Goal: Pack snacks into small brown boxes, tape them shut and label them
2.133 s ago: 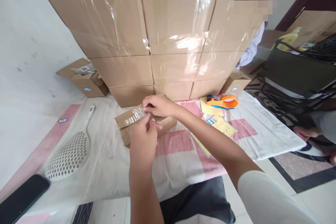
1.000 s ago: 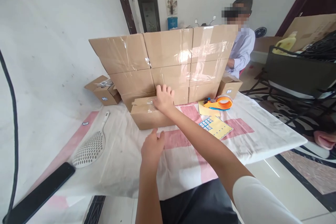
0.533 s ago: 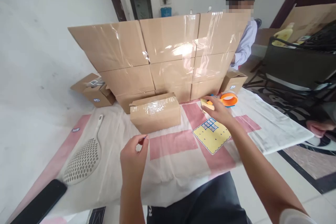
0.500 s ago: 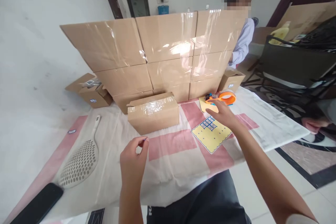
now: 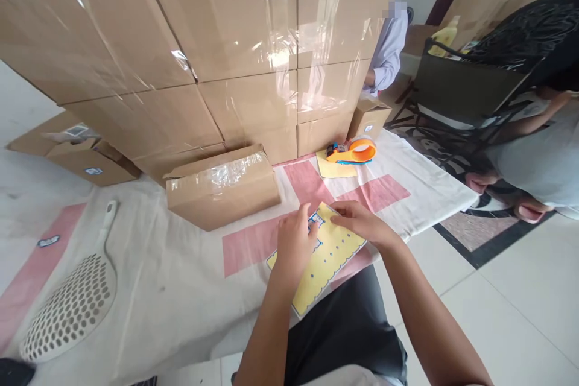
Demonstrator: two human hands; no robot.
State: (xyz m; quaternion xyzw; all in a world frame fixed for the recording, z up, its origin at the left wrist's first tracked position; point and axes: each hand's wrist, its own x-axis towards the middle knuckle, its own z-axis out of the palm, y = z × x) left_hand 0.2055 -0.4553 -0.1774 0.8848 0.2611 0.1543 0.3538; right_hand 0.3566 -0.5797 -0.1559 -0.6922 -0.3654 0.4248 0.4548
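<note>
A yellow card [image 5: 337, 253] with a blue scalloped border and small blue marks is tilted above the table's front edge, near my lap. White blue-edged labels on it are partly hidden by my fingers. My left hand [image 5: 296, 247] is closed over its upper left edge, thumb on the face and fingertips past the edge. My right hand [image 5: 362, 223] pinches the card near its far right corner, thumb on top. Behind the hands, an orange tape dispenser [image 5: 355, 151] lies on another yellow sheet [image 5: 337, 170].
A taped cardboard box [image 5: 226, 193] stands before a tall cardboard panel [image 5: 248, 30]. Small labelled boxes flank it at left [image 5: 90, 163] and right [image 5: 368, 117]. A white perforated paddle [image 5: 72, 307] lies left. One person [image 5: 391, 48] is behind the panel, another [image 5: 538, 157] at far right.
My right hand has moved back from beside the tape dispenser to the card. My left hand has come right onto it. The card is lifted and nearer me, and the view has shifted down.
</note>
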